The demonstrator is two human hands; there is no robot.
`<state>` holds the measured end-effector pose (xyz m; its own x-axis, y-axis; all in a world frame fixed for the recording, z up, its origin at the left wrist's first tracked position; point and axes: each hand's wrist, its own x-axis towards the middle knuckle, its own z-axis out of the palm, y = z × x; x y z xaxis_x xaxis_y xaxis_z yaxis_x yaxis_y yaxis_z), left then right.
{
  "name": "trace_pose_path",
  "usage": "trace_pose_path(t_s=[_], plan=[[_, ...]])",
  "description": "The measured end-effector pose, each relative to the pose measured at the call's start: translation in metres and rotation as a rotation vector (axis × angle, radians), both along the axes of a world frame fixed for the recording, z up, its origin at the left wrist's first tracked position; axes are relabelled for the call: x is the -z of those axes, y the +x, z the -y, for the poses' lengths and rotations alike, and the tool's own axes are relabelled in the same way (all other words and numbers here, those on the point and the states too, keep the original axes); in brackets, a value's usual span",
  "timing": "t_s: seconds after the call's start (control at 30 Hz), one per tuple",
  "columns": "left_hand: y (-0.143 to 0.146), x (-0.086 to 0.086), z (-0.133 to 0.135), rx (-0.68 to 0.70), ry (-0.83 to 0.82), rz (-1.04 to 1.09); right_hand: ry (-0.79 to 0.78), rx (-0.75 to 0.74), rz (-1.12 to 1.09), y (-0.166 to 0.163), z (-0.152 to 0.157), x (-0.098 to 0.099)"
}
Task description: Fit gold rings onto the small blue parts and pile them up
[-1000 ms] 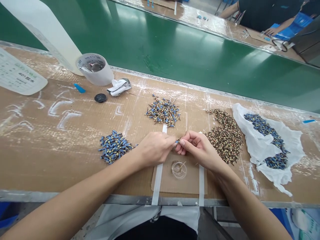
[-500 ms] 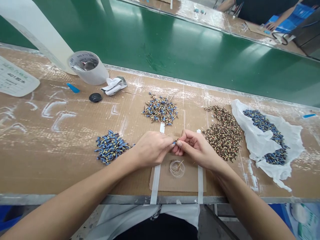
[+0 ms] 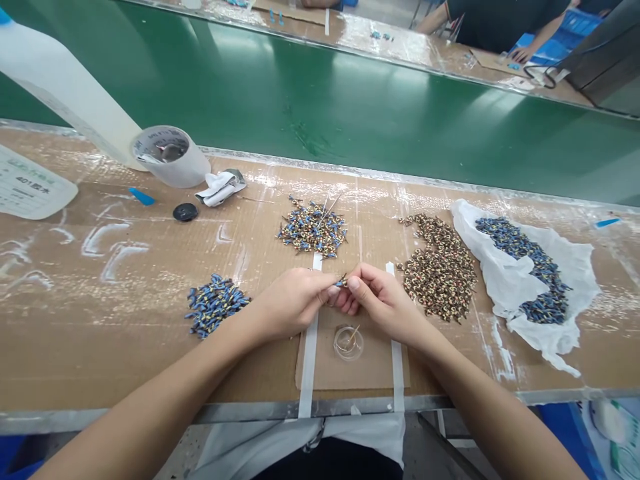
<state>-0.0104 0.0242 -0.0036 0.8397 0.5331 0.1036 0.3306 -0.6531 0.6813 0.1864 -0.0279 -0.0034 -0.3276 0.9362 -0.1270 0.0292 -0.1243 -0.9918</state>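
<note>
Bench under a spread of small piles, left hand and right hand together at one small blue part

Together above a taped cardboard mat, both hands clamped by the fingertips on the small blue part, its finer detail too small to tell. Nearer the bench edge, a clear round dish with a thin stick in it. Beside the left forearm, a heap of blue-and-yellow parts; beyond the hands, a mixed pile with two slender rods laid across. Near the right hand, a broad spread of brown-and-gold pieces; past it, more blue parts on a crumpled white cloth. Farther off at left, a black cap and a whitish cup. Across a green surface, a co-worker in dark clothing.
</note>
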Motion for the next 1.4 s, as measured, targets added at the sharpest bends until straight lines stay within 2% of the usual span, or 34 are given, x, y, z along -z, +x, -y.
trace_pose_path(t_s=[0.3,0.47,0.7,1.0,1.4], plan=[[0.000,-0.004,0.000,0.014,-0.052,-0.043,0.241,-0.025,0.319,0.001,0.000,0.000],[0.001,0.000,0.003,0.001,-0.060,-0.010,0.314,-0.033,0.302,-0.005,0.000,-0.001],[0.006,-0.001,0.010,-0.015,-0.054,0.098,0.298,-0.039,0.262,-0.009,0.002,0.000],[0.010,-0.002,0.013,-0.020,-0.086,0.121,0.243,-0.036,0.291,-0.006,0.002,0.001],[0.008,-0.002,0.015,-0.032,-0.093,0.104,0.270,-0.040,0.310,-0.009,0.003,0.001]])
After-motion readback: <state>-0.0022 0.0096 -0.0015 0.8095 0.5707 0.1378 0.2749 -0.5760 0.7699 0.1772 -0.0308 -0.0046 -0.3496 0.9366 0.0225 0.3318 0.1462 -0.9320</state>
